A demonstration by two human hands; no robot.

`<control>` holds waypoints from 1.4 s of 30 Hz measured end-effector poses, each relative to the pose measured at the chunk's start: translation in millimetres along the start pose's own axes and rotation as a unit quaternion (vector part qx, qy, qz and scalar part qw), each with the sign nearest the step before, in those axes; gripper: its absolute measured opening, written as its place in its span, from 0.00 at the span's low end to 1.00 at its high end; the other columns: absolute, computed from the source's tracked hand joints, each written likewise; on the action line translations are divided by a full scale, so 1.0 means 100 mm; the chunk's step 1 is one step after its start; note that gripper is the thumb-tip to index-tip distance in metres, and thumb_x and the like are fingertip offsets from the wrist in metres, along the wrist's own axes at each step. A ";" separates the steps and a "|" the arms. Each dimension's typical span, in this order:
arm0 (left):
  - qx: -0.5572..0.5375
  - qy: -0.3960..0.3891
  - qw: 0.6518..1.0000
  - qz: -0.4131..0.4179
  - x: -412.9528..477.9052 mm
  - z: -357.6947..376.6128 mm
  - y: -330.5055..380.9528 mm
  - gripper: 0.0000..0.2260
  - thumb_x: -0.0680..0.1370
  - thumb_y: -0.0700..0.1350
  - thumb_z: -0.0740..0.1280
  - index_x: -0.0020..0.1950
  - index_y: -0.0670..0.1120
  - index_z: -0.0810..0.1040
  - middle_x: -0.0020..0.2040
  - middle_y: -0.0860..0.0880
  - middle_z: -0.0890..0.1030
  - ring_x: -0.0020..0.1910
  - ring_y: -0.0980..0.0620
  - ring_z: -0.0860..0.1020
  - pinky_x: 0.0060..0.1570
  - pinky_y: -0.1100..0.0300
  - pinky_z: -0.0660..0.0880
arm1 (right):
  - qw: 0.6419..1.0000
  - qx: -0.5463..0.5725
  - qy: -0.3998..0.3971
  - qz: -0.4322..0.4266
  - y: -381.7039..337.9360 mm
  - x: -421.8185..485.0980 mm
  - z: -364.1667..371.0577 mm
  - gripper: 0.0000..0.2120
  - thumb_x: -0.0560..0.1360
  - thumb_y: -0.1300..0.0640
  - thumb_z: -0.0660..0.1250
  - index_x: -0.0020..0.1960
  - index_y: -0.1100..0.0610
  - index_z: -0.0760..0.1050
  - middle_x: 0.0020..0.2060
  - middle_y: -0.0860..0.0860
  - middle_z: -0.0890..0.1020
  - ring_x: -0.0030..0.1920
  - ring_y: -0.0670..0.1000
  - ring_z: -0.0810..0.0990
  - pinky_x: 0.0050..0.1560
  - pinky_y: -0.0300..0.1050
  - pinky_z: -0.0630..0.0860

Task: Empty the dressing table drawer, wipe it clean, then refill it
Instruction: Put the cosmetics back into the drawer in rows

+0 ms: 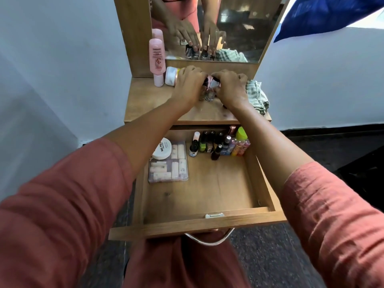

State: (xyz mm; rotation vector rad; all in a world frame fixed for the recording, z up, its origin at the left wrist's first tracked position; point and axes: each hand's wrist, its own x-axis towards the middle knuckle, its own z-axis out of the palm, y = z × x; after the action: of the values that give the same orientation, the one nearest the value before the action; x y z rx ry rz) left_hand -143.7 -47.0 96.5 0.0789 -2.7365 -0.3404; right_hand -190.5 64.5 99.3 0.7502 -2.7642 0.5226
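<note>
We log: left hand and right hand both curl round the small bottles clustered between them on the worktop. Checked cloth just right of the right hand. Open drawer nearer us than the hands, partly filled.

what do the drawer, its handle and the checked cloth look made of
The drawer looks like matte wood-grain laminate board, possibly real wood: grain lines and knots show. The handle seems polished metal, from its bright silvery glints. The cloth appears woven cotton or similar: soft folds, checked weave.
</note>
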 end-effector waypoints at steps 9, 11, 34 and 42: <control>-0.044 0.016 0.999 -0.008 -0.03 -0.05 0.06 0.09 0.76 0.38 0.62 0.53 0.42 0.79 0.53 0.46 0.80 0.60 0.47 0.68 0.54 0.57 0.55 | 0.999 0.046 0.015 -0.021 -0.02 -0.03 -0.05 0.12 0.71 0.68 0.64 0.53 0.62 0.80 0.50 0.59 0.81 0.52 0.59 0.77 0.50 0.49 0.72; -0.059 0.023 0.998 -0.009 -0.09 -0.07 0.08 0.09 0.76 0.38 0.63 0.54 0.43 0.80 0.53 0.46 0.80 0.60 0.47 0.68 0.51 0.58 0.55 | 0.998 0.064 0.016 -0.021 -0.02 -0.09 -0.09 0.11 0.71 0.70 0.63 0.51 0.64 0.80 0.49 0.60 0.81 0.51 0.59 0.77 0.48 0.48 0.72; -0.226 -0.064 0.970 -0.055 -1.13 -0.08 0.38 0.12 0.72 0.39 0.70 0.55 0.39 0.80 0.50 0.41 0.82 0.46 0.49 0.79 0.47 0.57 0.75 | 0.986 0.130 -0.100 -0.037 0.07 -1.18 -0.12 0.13 0.70 0.66 0.70 0.54 0.63 0.80 0.50 0.60 0.82 0.49 0.54 0.80 0.46 0.33 0.71; -0.204 -0.131 0.967 -0.082 -1.23 0.24 0.35 0.13 0.72 0.37 0.70 0.56 0.39 0.79 0.53 0.39 0.80 0.52 0.43 0.77 0.48 0.59 0.68 | 0.985 0.083 -0.151 -0.026 0.19 -1.31 0.23 0.15 0.69 0.69 0.68 0.56 0.63 0.79 0.52 0.60 0.80 0.54 0.58 0.78 0.54 0.46 0.71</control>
State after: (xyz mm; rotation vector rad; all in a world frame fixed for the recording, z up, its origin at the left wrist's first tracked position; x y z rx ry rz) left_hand -39.6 4.8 38.5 0.1595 -2.8557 -1.0188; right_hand -92.8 128.8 32.4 1.0114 -2.9928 0.6871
